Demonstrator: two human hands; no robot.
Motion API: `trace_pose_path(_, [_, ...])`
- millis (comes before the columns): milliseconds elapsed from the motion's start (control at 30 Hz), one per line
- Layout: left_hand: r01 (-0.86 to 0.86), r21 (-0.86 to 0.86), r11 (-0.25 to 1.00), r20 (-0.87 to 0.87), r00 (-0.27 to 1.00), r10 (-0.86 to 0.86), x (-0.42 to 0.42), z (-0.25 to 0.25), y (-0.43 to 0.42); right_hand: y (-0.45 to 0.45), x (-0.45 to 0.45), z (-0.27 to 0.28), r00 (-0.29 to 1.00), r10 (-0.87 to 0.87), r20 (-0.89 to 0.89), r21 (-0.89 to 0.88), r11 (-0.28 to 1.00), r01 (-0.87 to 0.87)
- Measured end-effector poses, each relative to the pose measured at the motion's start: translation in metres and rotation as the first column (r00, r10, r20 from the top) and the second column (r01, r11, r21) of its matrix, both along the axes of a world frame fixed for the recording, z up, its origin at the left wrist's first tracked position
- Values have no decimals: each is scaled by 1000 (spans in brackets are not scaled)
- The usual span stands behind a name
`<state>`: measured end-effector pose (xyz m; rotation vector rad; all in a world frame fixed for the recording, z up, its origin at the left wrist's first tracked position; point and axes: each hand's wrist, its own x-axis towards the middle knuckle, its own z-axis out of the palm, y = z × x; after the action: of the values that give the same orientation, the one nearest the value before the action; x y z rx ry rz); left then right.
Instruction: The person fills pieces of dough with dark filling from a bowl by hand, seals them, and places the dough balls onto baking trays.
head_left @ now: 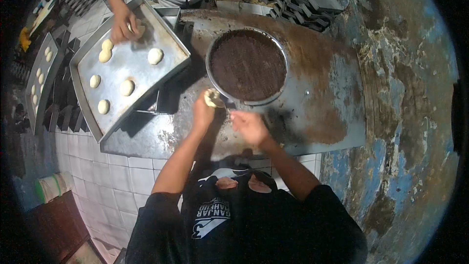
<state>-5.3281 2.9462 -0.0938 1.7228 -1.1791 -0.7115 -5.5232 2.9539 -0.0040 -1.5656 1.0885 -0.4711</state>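
Pale, creamy dough (210, 97) sits cupped in the curled fingers of my left hand (202, 113), at the centre of the frame, just below the round, silvery metal pan (287, 63) of dark brown, crumbly-looking filling (246, 63). My right hand (250, 126), slightly blurred, is closed around a thin, shiny metal tool (226, 109), its far end at the dough. I cannot tell how much filling, if any, is on it.

If I press the tool too hard, I judge the soft dough could tear. Too full a load could spill over the edge and leave it hard to seal. A loose left grip could let the piece drop onto the worn, grey-brown metal tabletop (317, 102).

In the upper left of the frame, a co-worker's hand (125, 28) is over the wide, shallow grey metal tray (138, 71), where small, round, cream-coloured dough balls (127, 88) lie. Two near that hand touch each other and might stick together if left so.
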Motion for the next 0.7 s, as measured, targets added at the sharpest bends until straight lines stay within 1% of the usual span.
trace_pose_path(33, [-26,-58,998,-155,988,16,2,-15,1,-10,-8,-13,985,-39,169,220,975,1])
trace_pose_path(67, [7,-24,1000,-278,960,-14,-3,-15,5,-15,-12,8,944,-198,263,552,834,21])
trace_pose_path(133, [71,39,997,-513,857,-41,-16,-9,19,-19,-18,3,845,-317,430,717,689,-105])
trace_pose_path(167, [80,89,993,-614,789,-9,-25,25,27,-16,-22,-11,826,-358,436,746,656,-110])
trace_pose_path(233, [55,85,995,-689,725,19,-29,26,33,-13,-30,-52,783,-437,442,798,590,-121])
trace_pose_path(267, [38,85,996,-726,687,36,-30,23,36,-8,-35,-60,864,-382,328,720,693,33])
trace_pose_path(300, [-51,61,997,-785,614,80,-30,24,40,0,-41,-68,920,-341,191,600,782,165])
trace_pose_path(333, [-86,50,995,-825,559,90,-24,15,42,6,-46,-77,948,-317,42,444,855,267])
trace_pose_path(367, [-62,54,997,-815,573,79,-20,11,48,12,-55,-97,970,-202,-138,175,959,225])
trace_pose_path(400, [-35,58,998,-806,588,67,-19,8,53,18,-64,-124,933,-131,-335,-90,990,107])
trace_pose_path(433, [13,39,999,-802,597,24,-21,9,57,20,-68,-138,844,-115,-523,-322,944,-72])
trace_pose_path(500, [110,2,994,-787,613,-66,-26,15,68,20,-57,-131,943,-155,-296,-318,947,56])
trace_pose_path(533, [167,13,986,-838,540,-81,-31,17,74,20,-50,-125,968,-181,-175,-304,945,121])
trace_pose_path(567, [216,0,976,-792,596,-131,-39,22,79,12,-36,-104,953,-281,110,160,952,262])
trace_pose_path(600, [267,-11,964,-742,644,-187,-49,28,84,8,-25,-54,882,-396,254,393,876,281])
trace_pose_path(633, [305,-39,952,-693,678,-245,-60,37,87,9,-20,-27,928,-312,206,228,937,264])
trace_pose_path(667, [264,-23,964,-572,788,-229,-68,31,86,9,-16,-14,962,-232,143,56,973,226])
trace_pose_path(700, [221,5,975,-491,850,-190,-73,29,85,19,-15,-10,995,-40,-95,-309,951,9])
